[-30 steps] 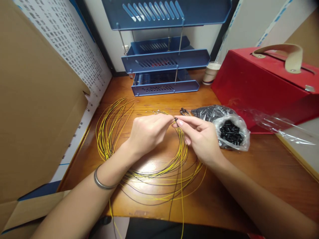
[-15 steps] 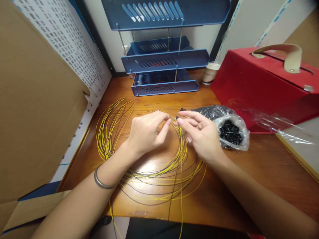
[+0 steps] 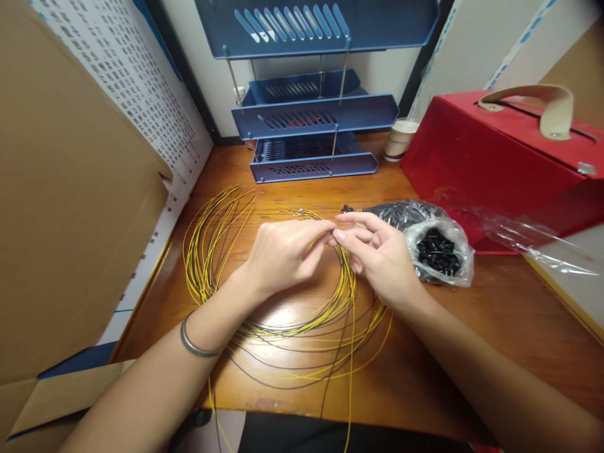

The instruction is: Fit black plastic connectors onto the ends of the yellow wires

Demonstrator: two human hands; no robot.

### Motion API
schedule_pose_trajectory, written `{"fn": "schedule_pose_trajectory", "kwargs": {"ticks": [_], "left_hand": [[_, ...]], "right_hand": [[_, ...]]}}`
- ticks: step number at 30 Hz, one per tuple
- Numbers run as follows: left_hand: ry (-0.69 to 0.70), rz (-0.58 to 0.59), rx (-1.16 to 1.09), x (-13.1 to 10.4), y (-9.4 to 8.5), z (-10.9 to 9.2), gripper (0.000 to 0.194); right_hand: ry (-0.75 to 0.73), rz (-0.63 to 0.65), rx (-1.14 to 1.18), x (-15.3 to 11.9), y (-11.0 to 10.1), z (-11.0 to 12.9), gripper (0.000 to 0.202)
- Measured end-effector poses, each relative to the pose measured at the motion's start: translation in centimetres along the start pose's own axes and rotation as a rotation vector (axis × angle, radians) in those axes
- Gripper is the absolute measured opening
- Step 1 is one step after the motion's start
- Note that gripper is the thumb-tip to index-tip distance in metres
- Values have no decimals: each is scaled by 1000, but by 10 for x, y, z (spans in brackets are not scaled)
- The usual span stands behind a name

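My left hand (image 3: 283, 255) and my right hand (image 3: 384, 258) meet at their fingertips above the far right part of a loose coil of yellow and black wires (image 3: 346, 289). Both are closed in a pinch. Between the fingertips is a small dark piece, mostly hidden, so I cannot make out which hand grips what. A yellow wire and a dark wire run down from near the hands over the front table edge. Right of my right hand lies an open plastic bag (image 3: 465, 267) with small black parts (image 3: 438, 251) in it.
A blue tiered tray rack (image 3: 314, 165) stands at the back, with a paper cup (image 3: 400, 139) beside it. At the right is a red box (image 3: 495, 170) with a beige handle. Cardboard (image 3: 80, 189) rises at the left. A few black parts (image 3: 348, 209) lie beyond my right hand.
My left hand has moved right, and its fingertips now touch those of my right hand. The dark piece at the right fingertips is now mostly covered. The hanging yellow wire has shifted slightly right.
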State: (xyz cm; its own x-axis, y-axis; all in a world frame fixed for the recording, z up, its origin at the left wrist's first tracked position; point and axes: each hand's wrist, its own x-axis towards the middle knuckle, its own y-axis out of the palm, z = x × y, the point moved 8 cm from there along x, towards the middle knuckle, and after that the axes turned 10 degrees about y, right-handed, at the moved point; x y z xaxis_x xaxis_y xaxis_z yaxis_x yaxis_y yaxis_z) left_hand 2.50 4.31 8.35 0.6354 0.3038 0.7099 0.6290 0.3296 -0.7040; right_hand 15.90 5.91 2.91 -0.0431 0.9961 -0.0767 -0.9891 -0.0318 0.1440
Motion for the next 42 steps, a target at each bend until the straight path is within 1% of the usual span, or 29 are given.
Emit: {"fn": "schedule_pose_trajectory", "kwargs": {"ticks": [5, 8, 10, 12, 14, 16, 17, 19, 21, 23, 26, 29, 31, 34, 37, 39, 42], "left_hand": [[-79, 22, 79, -2, 0, 6, 17], [-168, 11, 131, -4, -2, 14, 19], [-257, 50, 129, -5, 0, 21, 24], [-340, 138, 107, -7, 5, 27, 25], [-362, 258, 21, -8, 14, 27, 27], [-336, 377, -143, -8, 24, 19, 35], [-319, 429, -240, -7, 29, 12, 36], [-306, 506, -417, -7, 36, -1, 36], [-335, 552, -557, -7, 41, -11, 36], [-420, 570, -662, -9, 46, -15, 39], [-553, 538, -832, -14, 54, -16, 42], [-588, 462, -1004, -14, 58, -15, 43], [-586, 410, -1010, -14, 57, -11, 47], [-604, 366, -918, -16, 55, -2, 52], [-627, 393, -894, -17, 56, -1, 48], [-614, 455, -918, -16, 57, -6, 43], [-576, 581, -945, -16, 57, -16, 43]], "right_hand": [[63, 39, -37, -1, 5, -2, 49], [128, 73, -124, -1, 8, -5, 41], [133, 54, -181, 2, 3, -4, 34], [106, -24, -198, 6, -10, 0, 31], [68, -138, -201, 11, -27, 6, 27], [26, -234, -201, 13, -40, 12, 25], [6, -263, -195, 13, -43, 14, 25], [-22, -277, -162, 12, -43, 17, 27], [-25, -250, -118, 9, -36, 16, 32], [-10, -202, -66, 6, -26, 14, 37], [16, -127, 1, 1, -11, 10, 41], [27, -76, -17, -2, -2, 8, 39], [31, -31, -72, -5, 4, 6, 36], [23, -4, -135, -7, 9, 3, 29], [-7, -67, -127, -5, 2, 5, 23], [-35, -131, -69, -1, -9, 10, 21], [-67, -239, 38, 6, -31, 20, 22]]}}
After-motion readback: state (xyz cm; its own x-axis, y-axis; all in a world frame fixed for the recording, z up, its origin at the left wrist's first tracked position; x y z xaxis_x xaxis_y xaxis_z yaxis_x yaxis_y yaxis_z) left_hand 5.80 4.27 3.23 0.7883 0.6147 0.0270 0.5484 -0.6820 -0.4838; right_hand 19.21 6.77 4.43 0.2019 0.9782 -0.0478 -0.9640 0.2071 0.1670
